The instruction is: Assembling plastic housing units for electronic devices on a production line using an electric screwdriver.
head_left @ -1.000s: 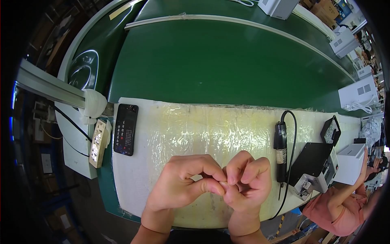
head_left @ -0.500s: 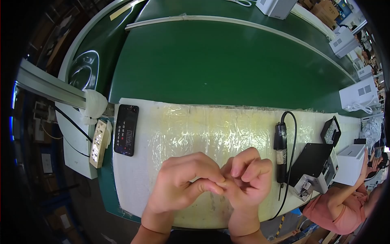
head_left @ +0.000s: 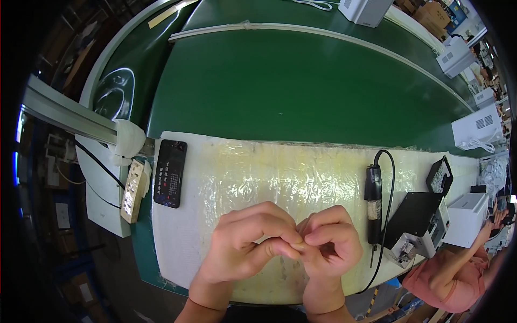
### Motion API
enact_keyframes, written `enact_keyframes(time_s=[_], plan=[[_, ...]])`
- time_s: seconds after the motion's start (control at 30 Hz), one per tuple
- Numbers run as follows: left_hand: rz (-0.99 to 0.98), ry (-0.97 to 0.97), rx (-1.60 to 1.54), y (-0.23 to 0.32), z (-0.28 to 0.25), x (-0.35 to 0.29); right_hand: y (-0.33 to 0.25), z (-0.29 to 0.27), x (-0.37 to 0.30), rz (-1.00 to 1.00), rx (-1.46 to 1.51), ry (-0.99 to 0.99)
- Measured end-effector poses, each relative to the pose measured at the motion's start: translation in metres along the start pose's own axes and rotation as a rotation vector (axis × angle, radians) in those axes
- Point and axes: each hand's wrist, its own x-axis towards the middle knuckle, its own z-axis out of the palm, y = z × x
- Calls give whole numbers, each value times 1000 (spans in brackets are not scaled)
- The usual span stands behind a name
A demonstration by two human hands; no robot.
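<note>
Above the plastic-covered mat [head_left: 237, 167], my two hands meet fingertip to fingertip. My left hand [head_left: 250, 239] is closed in a pinch, thumb and forefinger pressed on my right hand's fingers. Curled inward, my right hand [head_left: 331, 242] is closed too. Anything between the fingertips is too small or too hidden to make out. To the right of my hands a black electric screwdriver [head_left: 373, 204] lies on the mat with its cable looped round it. A dark phone [head_left: 170, 173] lies at the mat's left end.
Right of the screwdriver are a black panel [head_left: 413, 218], a small metal-fitted box [head_left: 407, 250] and a black tray of screws [head_left: 440, 176]. A power strip [head_left: 133, 191] sits at the left edge. Beyond the mat runs a green conveyor belt [head_left: 301, 86]. A co-worker [head_left: 449, 277] handles a white box [head_left: 465, 218].
My right hand's fingers have curled down closer to my left fingertips. Both hands stay together in nearly the same place. The view has shifted slightly.
</note>
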Motion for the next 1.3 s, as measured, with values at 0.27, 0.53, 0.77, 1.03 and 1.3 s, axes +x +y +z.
enact_keyframes(time_s=[0.27, 0.53, 0.77, 1.03, 1.3], plan=[[-44, 13, -54, -2, 0, -1, 2, 4, 2, 17, 17, 46], [-38, 20, -55, -4, 1, 0, 3, 4, 1, 41, 190, 128], [-1, 15, -36, -6, 1, -1, 7, 4, 0, 26, 202, 126], [9, 28, 130, -4, 2, 1, 2, 6, 5, -68, -221, 119], [7, 115, 168, 6, 16, -3, -1, 10, 2, -208, -438, 177]])
